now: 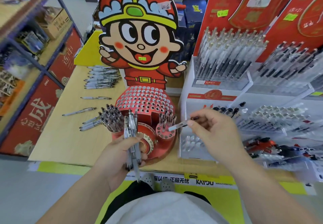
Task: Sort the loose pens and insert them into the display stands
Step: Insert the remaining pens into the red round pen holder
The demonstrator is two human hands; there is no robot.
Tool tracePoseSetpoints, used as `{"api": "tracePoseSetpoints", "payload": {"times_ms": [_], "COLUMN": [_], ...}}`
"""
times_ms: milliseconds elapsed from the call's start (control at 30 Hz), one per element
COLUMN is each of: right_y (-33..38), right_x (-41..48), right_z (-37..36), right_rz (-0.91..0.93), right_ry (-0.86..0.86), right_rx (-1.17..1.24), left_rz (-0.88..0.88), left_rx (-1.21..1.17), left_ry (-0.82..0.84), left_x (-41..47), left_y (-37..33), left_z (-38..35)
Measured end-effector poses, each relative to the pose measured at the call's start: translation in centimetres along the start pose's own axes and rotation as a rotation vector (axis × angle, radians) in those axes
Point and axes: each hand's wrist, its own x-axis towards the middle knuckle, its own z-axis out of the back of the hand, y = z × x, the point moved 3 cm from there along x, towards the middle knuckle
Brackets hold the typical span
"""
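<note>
A red cartoon-figure display stand (pixel 146 99) with many empty holes sits on the wooden table (pixel 70 136). Its left cup (pixel 111 118) is packed with pens; its small right cup (pixel 166 127) holds a few. My left hand (pixel 120 157) grips a bunch of pens (pixel 131 136) upright in front of the stand. My right hand (pixel 209 127) pinches a single pen (pixel 180 125), its tip pointing at the right cup. Loose pens (pixel 101 77) lie on the table at the left, with single ones (pixel 79 111) nearer.
White and clear display racks (pixel 244 76) filled with pens stand at the right, red backboards behind them. Shelving with red boxes (pixel 35 111) runs along the left. A yellow banner (pixel 192 180) hangs along the table's front edge.
</note>
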Motion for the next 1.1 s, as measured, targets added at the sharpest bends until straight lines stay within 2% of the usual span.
{"api": "tracePoseSetpoints", "payload": {"times_ms": [133, 267, 600, 833, 1100], "right_y": [-0.7, -1.1, -0.4, -0.4, -0.6], "right_x": [0.4, 0.9, 2.2, 2.7, 2.4], "right_z": [-1.6, -3.0, -4.1, -4.0, -3.6], "right_rz": [0.107, 0.177, 0.252, 0.261, 0.282], "right_ry": [-0.038, -0.019, 0.006, 0.086, 0.08], "right_rx": [-0.23, -0.334, -0.438, -0.507, -0.519], "left_rz": [-0.016, -0.059, -0.101, -0.115, -0.137], "left_rx": [-0.033, -0.048, -0.068, -0.057, -0.07], "left_ry": [0.039, 0.05, 0.043, 0.062, 0.08], "left_x": [-0.5, -0.8, -1.4, -1.5, -1.5], "left_y": [0.5, 0.5, 0.6, 0.6, 0.2], "left_z": [0.1, 0.0, 0.3, 0.3, -0.4]}}
